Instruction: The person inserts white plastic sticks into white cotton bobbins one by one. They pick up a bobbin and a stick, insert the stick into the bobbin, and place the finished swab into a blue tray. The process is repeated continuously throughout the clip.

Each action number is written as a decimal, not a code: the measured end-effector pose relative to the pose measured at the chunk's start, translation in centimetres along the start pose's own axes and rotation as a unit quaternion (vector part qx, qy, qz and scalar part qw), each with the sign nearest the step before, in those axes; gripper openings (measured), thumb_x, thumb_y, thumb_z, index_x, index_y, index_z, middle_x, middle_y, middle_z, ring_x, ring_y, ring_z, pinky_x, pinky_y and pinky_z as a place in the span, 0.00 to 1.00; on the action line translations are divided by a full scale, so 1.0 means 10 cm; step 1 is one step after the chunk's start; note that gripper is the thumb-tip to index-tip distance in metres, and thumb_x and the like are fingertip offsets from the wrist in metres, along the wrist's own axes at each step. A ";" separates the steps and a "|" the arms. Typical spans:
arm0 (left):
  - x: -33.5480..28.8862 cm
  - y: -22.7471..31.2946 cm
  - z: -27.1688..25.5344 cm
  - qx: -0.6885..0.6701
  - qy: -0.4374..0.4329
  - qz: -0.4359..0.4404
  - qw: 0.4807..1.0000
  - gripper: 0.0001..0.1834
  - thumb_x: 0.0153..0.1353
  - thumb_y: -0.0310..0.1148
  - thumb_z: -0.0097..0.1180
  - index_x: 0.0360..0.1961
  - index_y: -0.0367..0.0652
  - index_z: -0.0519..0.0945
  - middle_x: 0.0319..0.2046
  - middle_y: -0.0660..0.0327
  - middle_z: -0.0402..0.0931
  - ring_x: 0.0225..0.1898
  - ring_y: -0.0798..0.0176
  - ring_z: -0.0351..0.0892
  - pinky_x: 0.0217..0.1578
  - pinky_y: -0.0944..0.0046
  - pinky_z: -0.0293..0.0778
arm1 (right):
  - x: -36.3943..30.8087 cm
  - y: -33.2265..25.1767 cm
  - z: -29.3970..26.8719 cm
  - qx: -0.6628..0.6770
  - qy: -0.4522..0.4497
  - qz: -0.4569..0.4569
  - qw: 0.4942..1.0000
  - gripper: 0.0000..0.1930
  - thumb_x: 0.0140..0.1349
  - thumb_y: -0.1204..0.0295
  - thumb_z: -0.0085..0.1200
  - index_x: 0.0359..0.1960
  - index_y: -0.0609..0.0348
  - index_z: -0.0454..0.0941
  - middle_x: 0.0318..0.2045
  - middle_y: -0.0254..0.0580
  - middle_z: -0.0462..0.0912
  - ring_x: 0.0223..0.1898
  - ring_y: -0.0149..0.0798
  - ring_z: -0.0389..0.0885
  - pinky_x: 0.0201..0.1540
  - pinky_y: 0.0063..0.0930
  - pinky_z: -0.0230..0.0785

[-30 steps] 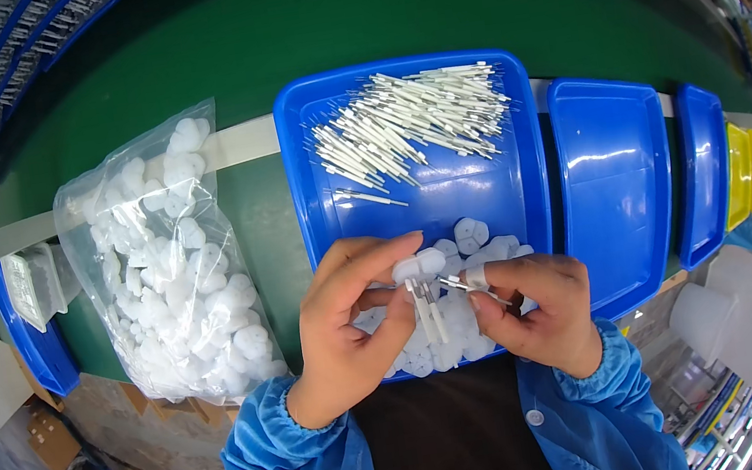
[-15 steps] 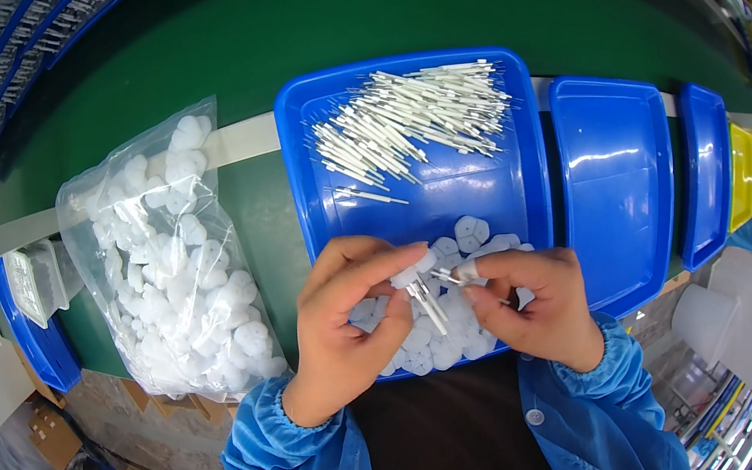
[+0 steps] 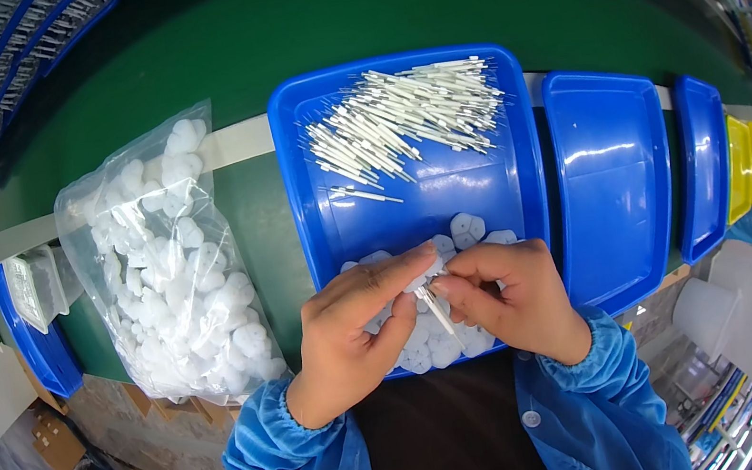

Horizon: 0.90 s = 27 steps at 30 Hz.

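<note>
The left hand pinches a small round white piece between thumb and finger, over the near part of the big blue tray. Thin white sticks poke out of it toward the near side — so this one looks partly done. The right hand is bent, its fingertips right up at the piece. I cannot tell if they pinch a stick, since the fingers hide it.

Lots seems to be left. A heap of loose sticks lies at the far end of the tray. A pile of white pieces sits at the near end — the ones I can see have no sticks. More fill a clear bag on the left.
</note>
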<state>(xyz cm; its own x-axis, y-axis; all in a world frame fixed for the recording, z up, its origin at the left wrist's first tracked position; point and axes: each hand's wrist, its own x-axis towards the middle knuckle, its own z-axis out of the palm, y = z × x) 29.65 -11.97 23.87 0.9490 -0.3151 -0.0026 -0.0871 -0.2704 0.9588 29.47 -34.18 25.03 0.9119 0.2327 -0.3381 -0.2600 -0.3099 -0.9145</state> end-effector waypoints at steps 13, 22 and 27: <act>-0.08 0.06 0.10 0.101 0.049 0.011 0.994 0.27 0.56 0.15 0.69 0.58 0.41 0.91 0.44 0.52 0.93 0.32 0.53 0.91 0.37 0.61 0.86 | 0.07 0.10 0.04 -0.238 0.099 -0.230 0.938 0.07 0.64 0.68 0.74 0.36 0.53 0.87 0.21 0.40 0.85 0.20 0.45 0.83 0.23 0.37 0.73; -0.02 0.19 0.18 -0.095 0.034 -0.050 0.994 0.31 0.57 0.21 0.74 0.64 0.39 0.85 0.56 0.50 0.88 0.50 0.51 0.90 0.48 0.57 0.85 | -0.03 0.08 -0.08 -0.222 0.116 -0.242 0.938 0.09 0.60 0.70 0.78 0.37 0.55 0.89 0.21 0.38 0.85 0.21 0.43 0.86 0.26 0.33 0.74; 0.00 0.09 0.11 -0.032 0.001 0.011 0.999 0.29 0.56 0.26 0.79 0.60 0.39 0.86 0.57 0.49 0.85 0.52 0.52 0.87 0.52 0.57 0.83 | -0.03 0.10 -0.15 -0.213 0.123 -0.266 0.932 0.15 0.55 0.72 0.81 0.42 0.58 0.89 0.32 0.41 0.90 0.32 0.42 0.90 0.36 0.32 0.78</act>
<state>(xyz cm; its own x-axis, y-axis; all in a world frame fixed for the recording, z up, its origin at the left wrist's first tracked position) 29.26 -13.23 24.42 0.9475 -0.3191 0.0184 -0.0882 -0.2056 0.9747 29.40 -35.90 24.52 0.9349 0.2555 0.2463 0.3509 -0.5611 -0.7497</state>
